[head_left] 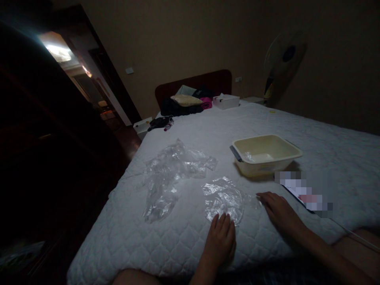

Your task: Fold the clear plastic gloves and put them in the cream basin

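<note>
A clear plastic bag (pixel 224 198) lies spread on the white quilted bed cover in front of me. My left hand (pixel 219 237) rests on its near edge, fingers stretched out and lying flat. At the bag's right end, where the plastic narrows, my right hand (pixel 276 208) has its fingertips closed on it; the thumb is hidden. More crumpled clear plastic (pixel 175 170) is spread to the left, apart from both hands. Beyond my right hand stands a cream plastic basin (pixel 261 168) with grey handles, a small piece of clear plastic inside it.
A phone-like device (pixel 305 196), blurred out, lies right of my right hand with a white cable (pixel 350 229). Clothes (pixel 184 105) and a white box (pixel 226 101) sit by the headboard (pixel 222 81). A fan (pixel 285 55) stands at the back right.
</note>
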{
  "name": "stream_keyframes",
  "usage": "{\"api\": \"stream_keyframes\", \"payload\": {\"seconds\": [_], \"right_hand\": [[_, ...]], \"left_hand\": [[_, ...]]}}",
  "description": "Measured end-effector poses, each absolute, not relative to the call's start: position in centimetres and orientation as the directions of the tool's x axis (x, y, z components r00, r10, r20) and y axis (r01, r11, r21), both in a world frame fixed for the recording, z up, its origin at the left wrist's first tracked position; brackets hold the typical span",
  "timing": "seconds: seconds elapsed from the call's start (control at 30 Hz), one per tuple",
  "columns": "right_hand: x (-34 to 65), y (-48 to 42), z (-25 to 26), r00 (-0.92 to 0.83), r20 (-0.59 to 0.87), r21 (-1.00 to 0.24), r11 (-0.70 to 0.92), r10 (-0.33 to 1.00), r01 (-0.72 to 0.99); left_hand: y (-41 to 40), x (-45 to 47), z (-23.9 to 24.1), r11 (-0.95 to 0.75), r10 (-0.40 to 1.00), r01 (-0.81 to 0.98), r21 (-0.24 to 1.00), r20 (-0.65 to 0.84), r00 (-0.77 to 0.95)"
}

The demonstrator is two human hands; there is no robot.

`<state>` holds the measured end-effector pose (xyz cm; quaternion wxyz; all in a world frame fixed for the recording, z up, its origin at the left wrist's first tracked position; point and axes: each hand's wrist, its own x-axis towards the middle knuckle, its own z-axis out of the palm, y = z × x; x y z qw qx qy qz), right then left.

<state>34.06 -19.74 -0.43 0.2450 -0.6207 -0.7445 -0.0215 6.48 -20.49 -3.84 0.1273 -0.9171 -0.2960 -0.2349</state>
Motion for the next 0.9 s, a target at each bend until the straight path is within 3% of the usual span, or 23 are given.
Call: {"api": "stream_keyframes", "payload": {"seconds": [0.43, 0.77, 0.9], "right_hand": [[35.0, -17.5, 0.5, -0.388, 0.386, -0.273, 0.506, 0.837, 0.818], [34.8, -15.1, 1.3, -0.548, 0.415, -0.108, 0.637, 0.726, 0.763], [34.8, -14.3, 1.3, -0.559, 0.433, -0.152, 0.668, 0.707, 0.728]], "left_hand": [[-20.6, 6.4, -3.4, -0.771, 0.480, 0.626, -0.118, 0.539, 0.692], [-20.6, 6.4, -3.3, -0.767, 0.472, 0.629, -0.125, 0.555, 0.685], [-20.6, 6.4, -3.4, -0.764, 0.485, 0.631, -0.134, 0.526, 0.699]]}}
